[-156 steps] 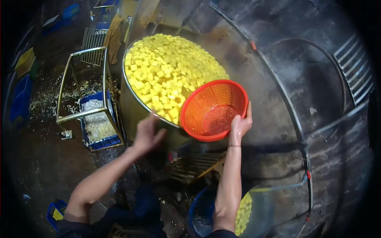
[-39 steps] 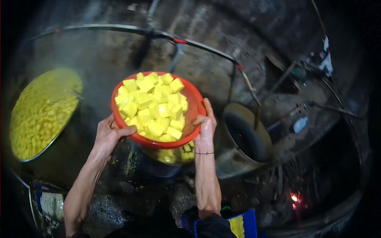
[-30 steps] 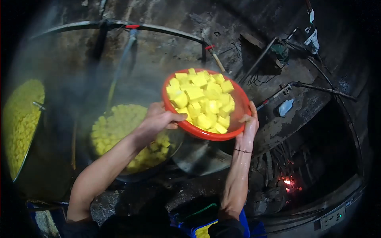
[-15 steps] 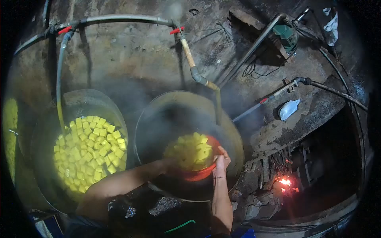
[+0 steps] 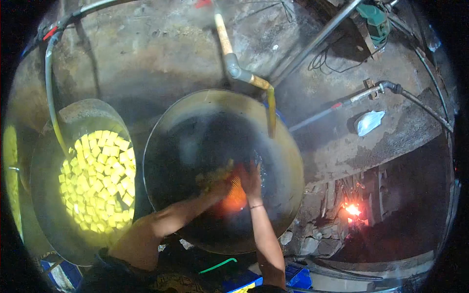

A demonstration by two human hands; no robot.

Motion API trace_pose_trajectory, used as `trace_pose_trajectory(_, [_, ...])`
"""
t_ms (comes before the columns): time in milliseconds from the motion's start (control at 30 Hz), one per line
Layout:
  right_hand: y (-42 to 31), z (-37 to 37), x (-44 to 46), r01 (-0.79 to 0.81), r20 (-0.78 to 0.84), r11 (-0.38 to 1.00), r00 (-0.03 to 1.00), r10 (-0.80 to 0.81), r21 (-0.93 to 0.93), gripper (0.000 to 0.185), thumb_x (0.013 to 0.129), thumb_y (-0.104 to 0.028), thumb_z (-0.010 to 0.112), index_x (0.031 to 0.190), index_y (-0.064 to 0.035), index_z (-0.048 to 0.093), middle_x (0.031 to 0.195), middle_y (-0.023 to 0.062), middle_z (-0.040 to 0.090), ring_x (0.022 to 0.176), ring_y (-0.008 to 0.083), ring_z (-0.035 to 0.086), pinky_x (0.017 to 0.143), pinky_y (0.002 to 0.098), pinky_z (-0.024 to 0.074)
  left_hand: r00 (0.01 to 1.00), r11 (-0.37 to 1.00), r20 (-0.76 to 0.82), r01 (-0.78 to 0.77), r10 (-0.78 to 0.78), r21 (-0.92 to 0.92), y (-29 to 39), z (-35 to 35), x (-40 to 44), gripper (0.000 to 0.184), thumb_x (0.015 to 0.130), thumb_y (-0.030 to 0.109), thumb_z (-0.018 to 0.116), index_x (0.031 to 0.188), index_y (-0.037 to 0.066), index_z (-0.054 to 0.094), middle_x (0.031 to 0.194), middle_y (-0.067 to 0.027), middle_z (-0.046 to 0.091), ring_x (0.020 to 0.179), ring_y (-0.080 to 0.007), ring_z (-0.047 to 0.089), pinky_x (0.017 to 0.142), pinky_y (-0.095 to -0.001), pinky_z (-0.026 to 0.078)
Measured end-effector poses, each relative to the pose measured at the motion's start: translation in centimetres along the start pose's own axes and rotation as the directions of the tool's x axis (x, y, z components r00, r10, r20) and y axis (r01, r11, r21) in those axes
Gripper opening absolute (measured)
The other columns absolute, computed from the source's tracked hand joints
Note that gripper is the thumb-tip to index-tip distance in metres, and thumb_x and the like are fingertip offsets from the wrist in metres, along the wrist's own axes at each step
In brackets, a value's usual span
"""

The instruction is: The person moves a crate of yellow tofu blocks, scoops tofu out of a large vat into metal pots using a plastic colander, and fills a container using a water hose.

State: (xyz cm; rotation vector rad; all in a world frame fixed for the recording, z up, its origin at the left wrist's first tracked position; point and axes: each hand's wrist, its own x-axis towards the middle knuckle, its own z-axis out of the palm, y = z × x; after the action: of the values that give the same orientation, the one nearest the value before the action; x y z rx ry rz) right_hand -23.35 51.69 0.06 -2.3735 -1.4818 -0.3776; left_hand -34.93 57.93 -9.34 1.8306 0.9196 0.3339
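Observation:
A red-orange perforated plastic basket is steeply tilted low inside the large round pan. My left hand grips its left side, with the fingers blurred and partly hidden by steam. My right hand is at the basket's right rim, smeared by motion but in contact with it. Dim yellow cubes, perhaps tofu, show through the steam left of the basket. In a second pan on the left, many yellow cubes lie in liquid.
A pipe spout hangs over the large pan's back rim. A hose runs into the left pan. Fire burns at the right among sticks. A white plastic bag lies on the ledge. Blue crates stand at the bottom.
The basket, earlier more level and full of yellow cubes, has tipped over, and its cubes have mostly left it. Both hands moved with it. The view has shifted.

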Motion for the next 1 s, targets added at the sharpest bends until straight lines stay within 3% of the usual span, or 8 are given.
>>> trace_pose_trajectory(100, [-1.8,-8.4,0.3,-0.164,0.038,0.751,0.982,0.183,0.639,0.042,0.087,-0.002,0.057,0.129,-0.0033,0.052,0.137,0.0158,0.048,0.12,0.0245,0.051,0.094,0.0327,0.045,0.954,0.954,-0.114,0.289,-0.279,0.081,-2.3,-2.9,4.1,0.051,0.083,0.048,0.058,0.095,-0.001,0.067,0.098,-0.0215,0.066,0.093,-0.034,0.063,0.081,-0.0445,0.046])
trace_pose_trajectory(267, [-1.4,-17.3,-3.5,-0.458,0.284,0.525,0.88,0.38,0.717,0.05,0.082,0.005,0.059,0.131,-0.0025,0.051,0.117,0.0122,0.058,0.1,0.0153,0.057,0.086,0.0263,0.0466,0.86,0.87,-0.141,0.477,-0.491,-0.122,-13.6,-3.5,7.9,0.063,0.079,0.059,0.063,0.097,-0.001,0.068,0.104,-0.0211,0.065,0.1,-0.0345,0.061,0.09,-0.0423,0.044])
trace_pose_trajectory(400, [-0.1,-17.3,-7.0,-0.493,0.326,0.446,0.856,0.401,0.747,0.052,0.08,0.006,0.056,0.131,-0.0027,0.052,0.104,0.0082,0.059,0.083,0.0108,0.06,0.075,0.022,0.0483,0.775,0.815,-0.56,-0.105,-0.292,-0.57,-8.8,-7.0,4.0,0.066,0.083,0.058,0.059,0.109,-0.003,0.064,0.111,-0.0181,0.064,0.107,-0.034,0.058,0.091,-0.0383,0.044])
trace_pose_trajectory(500, [-0.4,-16.1,-7.6,-0.554,0.394,0.547,0.832,0.39,0.628,0.061,0.084,-0.018,0.063,0.139,-0.0026,0.041,0.128,0.0236,0.049,0.117,0.0287,0.05,0.097,0.033,0.0398,0.728,0.699,-0.189,0.499,-0.659,-0.513,-5.6,-10.7,3.7,0.078,0.081,0.06,0.061,0.124,-0.004,0.054,0.125,-0.0186,0.056,0.116,-0.034,0.053,0.097,-0.0398,0.042])
trace_pose_trajectory(567, [-2.5,-16.9,-7.3,-0.54,0.36,0.69,0.84,0.405,0.482,0.086,0.084,-0.048,0.063,0.146,-0.0033,0.023,0.149,0.0307,0.018,0.142,0.0358,0.015,0.114,0.0395,0.0169,0.88,0.745,-0.003,0.4,-0.474,-0.535,-2.7,-11.6,3.7,0.094,0.077,0.067,0.059,0.133,-0.006,0.042,0.134,-0.0202,0.047,0.121,-0.0351,0.048,0.103,-0.0401,0.036])
trace_pose_trajectory(733, [-11.2,-24.7,-5.9,-0.171,-0.158,0.681,0.906,0.393,0.712,0.08,0.087,-0.029,0.066,0.147,-0.0001,0.021,0.153,0.0163,0.02,0.14,0.0252,0.021,0.114,0.0376,0.0165,0.993,0.435,0.113,0.088,0.032,-0.896,10.7,-18.7,-1.4,0.069,0.092,0.055,0.046,0.132,-0.001,0.048,0.131,-0.0144,0.053,0.119,-0.0246,0.05,0.102,-0.037,0.037])
trace_pose_trajectory(833, [-16.3,-28.8,-6.4,0.114,-0.361,0.568,0.866,0.345,0.815,0.08,0.082,-0.013,0.07,0.147,-0.0075,0.025,0.152,0.0139,0.023,0.138,0.025,0.024,0.113,0.0411,0.0201,0.877,0.142,-0.182,-0.27,0.446,-0.952,18.3,-30.6,-14.5,0.053,0.097,0.043,0.046,0.123,-0.002,0.056,0.122,-0.012,0.059,0.108,-0.0147,0.054,0.093,-0.0331,0.043])
trace_pose_trajectory(1000, [-36.5,-32.6,-11.0,0.187,-0.289,0.377,0.929,0.233,0.907,0.073,0.087,-0.015,0.066,0.147,-0.0071,0.026,0.151,0.0126,0.026,0.137,0.0285,0.028,0.109,0.0425,0.0292,0.654,0.434,-0.558,-0.756,0.51,-0.489,14.3,-45.8,-41.3,0.041,0.089,0.031,0.063,0.111,-0.004,0.062,0.098,-0.0061,0.068,0.089,-0.0148,0.061,0.079,-0.0264,0.047])
